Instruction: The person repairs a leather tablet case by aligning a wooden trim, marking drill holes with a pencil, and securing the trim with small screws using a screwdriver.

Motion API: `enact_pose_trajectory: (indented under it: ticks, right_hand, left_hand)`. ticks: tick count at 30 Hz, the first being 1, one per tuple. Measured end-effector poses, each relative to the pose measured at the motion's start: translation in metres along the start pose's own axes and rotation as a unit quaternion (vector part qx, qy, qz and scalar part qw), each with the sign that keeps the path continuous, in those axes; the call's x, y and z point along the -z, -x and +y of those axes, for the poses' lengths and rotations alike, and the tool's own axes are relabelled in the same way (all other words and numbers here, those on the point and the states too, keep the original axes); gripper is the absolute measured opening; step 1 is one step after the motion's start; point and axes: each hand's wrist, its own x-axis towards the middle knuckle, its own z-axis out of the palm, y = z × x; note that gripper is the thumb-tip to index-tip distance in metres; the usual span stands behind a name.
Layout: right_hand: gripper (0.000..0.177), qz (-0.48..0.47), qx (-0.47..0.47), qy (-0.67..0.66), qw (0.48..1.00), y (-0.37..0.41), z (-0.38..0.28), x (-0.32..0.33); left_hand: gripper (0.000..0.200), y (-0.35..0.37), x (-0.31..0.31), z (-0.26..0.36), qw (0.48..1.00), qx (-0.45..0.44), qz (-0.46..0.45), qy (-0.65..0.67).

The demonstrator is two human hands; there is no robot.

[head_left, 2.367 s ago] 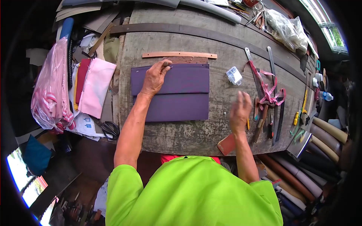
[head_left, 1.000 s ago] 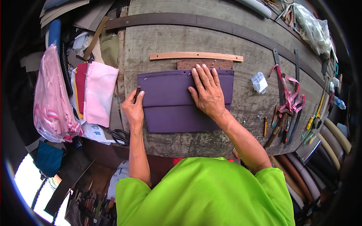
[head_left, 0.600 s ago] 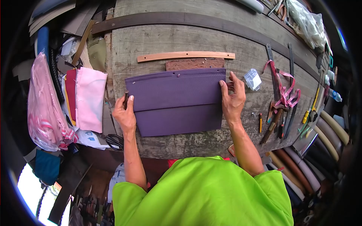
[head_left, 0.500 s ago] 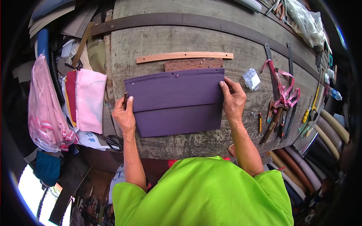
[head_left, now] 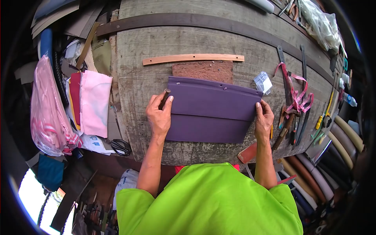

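A purple fabric or leather-like panel [head_left: 211, 105] with a flap seam lies slanted over the table, its right side lower, with small holes and studs along the top edge. My left hand [head_left: 158, 119] is closed at its left edge, gripping a short brown rod [head_left: 165, 98] that looks like a punch; the thumb meets the panel's edge. On the far side, my right hand [head_left: 264, 119] pinches the panel's upper right edge. Behind the panel is a reddish-brown block [head_left: 201, 70], partly covered. A thin wooden strip [head_left: 194, 58] with 3 holes lies beyond it.
A clear plastic box [head_left: 263, 83] stands right of the panel. Further right lie a pink ribbon [head_left: 291, 96], a hammer [head_left: 284, 131] and metal rulers. Folded pink cloth [head_left: 95, 103], a bagged pink bundle [head_left: 49, 109] and black scissors [head_left: 120, 147] are at left. A long dark bar [head_left: 219, 23] crosses the back.
Both hands have moved right with the purple panel, which has turned so its right side is lower. More of the reddish-brown block is uncovered. The rod in my left hand shows more clearly.
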Motion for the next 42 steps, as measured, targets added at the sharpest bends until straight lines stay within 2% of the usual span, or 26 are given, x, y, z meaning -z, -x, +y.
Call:
enact_pose_trajectory:
  ticks: [5, 11, 17, 18, 20, 22, 23, 24, 26, 29, 33, 38, 42]
  right_hand:
    - [0.034, 0.019, -0.017, -0.02, 0.999, 0.007, 0.027, 0.019]
    - [0.034, 0.02, -0.028, -0.027, 0.999, 0.011, 0.025, 0.019]
    - [0.035, 0.045, 0.016, 0.033, 0.998, 0.01, 0.031, 0.019]
    - [0.036, 0.078, 0.1, 0.124, 0.984, 0.013, 0.021, 0.012]
    - [0.039, 0.14, 0.262, 0.298, 0.907, 0.028, -0.018, -0.019]
    - [0.042, 0.038, 0.393, 0.309, 0.865, 0.036, -0.042, -0.057]
    - [0.041, -0.032, 0.416, 0.3, 0.858, 0.039, -0.045, -0.078]
    - [0.039, -0.06, 0.472, 0.324, 0.818, 0.042, -0.057, -0.101]
    - [0.038, -0.083, 0.516, 0.317, 0.791, 0.035, -0.062, -0.141]
    - [0.035, -0.054, 0.477, 0.281, 0.831, 0.023, -0.066, -0.176]
    - [0.022, -0.064, 0.417, 0.224, 0.879, 0.009, -0.061, -0.188]
    - [0.02, -0.048, 0.418, 0.225, 0.879, 0.006, -0.06, -0.192]
    - [0.021, -0.042, 0.426, 0.228, 0.875, 0.006, -0.056, -0.193]
  left_hand:
    - [0.028, -0.003, -0.008, 0.015, 0.999, 0.011, -0.039, -0.032]
    - [0.028, -0.006, -0.01, 0.014, 0.998, -0.014, -0.036, -0.053]
    - [0.028, -0.005, -0.012, 0.018, 0.999, 0.04, -0.032, -0.011]
    - [0.028, -0.006, -0.012, 0.019, 0.999, 0.033, -0.029, -0.018]
    - [0.028, -0.005, -0.013, 0.021, 0.999, 0.021, -0.024, -0.032]
    - [0.027, -0.005, -0.013, 0.015, 0.999, 0.016, -0.023, -0.025]
    - [0.027, -0.006, -0.013, 0.013, 0.999, 0.013, -0.023, -0.022]
    - [0.027, -0.006, -0.014, 0.011, 1.0, 0.013, -0.022, -0.012]
    - [0.027, -0.006, -0.014, 0.01, 1.0, 0.013, -0.019, 0.007]
    - [0.026, -0.009, -0.01, 0.01, 0.998, 0.04, -0.044, 0.001]
    - [0.026, -0.01, -0.011, 0.007, 0.998, 0.037, -0.037, 0.021]
    - [0.026, -0.01, -0.012, 0.004, 0.991, 0.097, -0.047, 0.082]
    - [0.025, -0.01, -0.01, 0.003, 0.995, 0.071, -0.046, 0.055]
